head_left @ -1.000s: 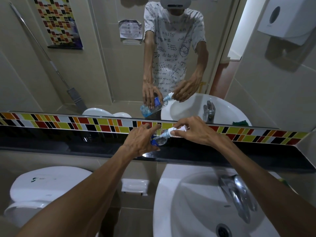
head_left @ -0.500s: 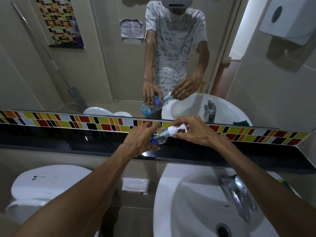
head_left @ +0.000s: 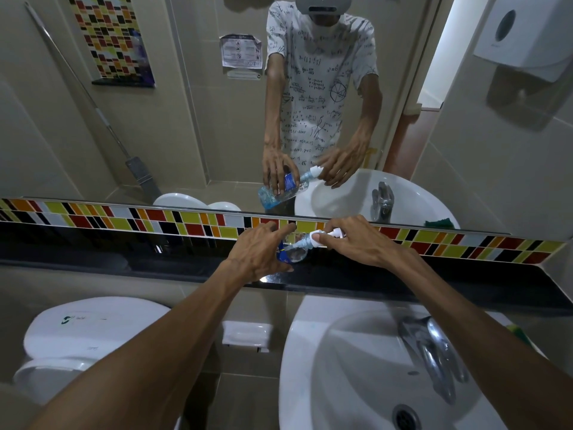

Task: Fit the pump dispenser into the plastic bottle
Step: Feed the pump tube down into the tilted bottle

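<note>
A clear plastic bottle (head_left: 293,251) with a blue label is tilted, its neck pointing right, just above the black ledge (head_left: 356,277). My left hand (head_left: 260,252) wraps its body. A white pump dispenser (head_left: 325,235) sits at the bottle's neck, and my right hand (head_left: 356,240) pinches its collar and head. How deep the pump is seated is hidden by my fingers. The mirror (head_left: 217,119) above repeats both hands and shows blue liquid in the bottle's bottom.
A white sink (head_left: 341,367) with a chrome tap (head_left: 431,349) lies below my right arm. A toilet cistern (head_left: 86,330) stands lower left, a white soap dish (head_left: 246,335) between them. A paper dispenser (head_left: 527,29) hangs upper right. A coloured tile strip (head_left: 124,218) runs behind the ledge.
Both hands have kept their hold on the bottle and pump. My right hand's fingers have shifted a little on the pump collar; the bottle stays tilted at the same place.
</note>
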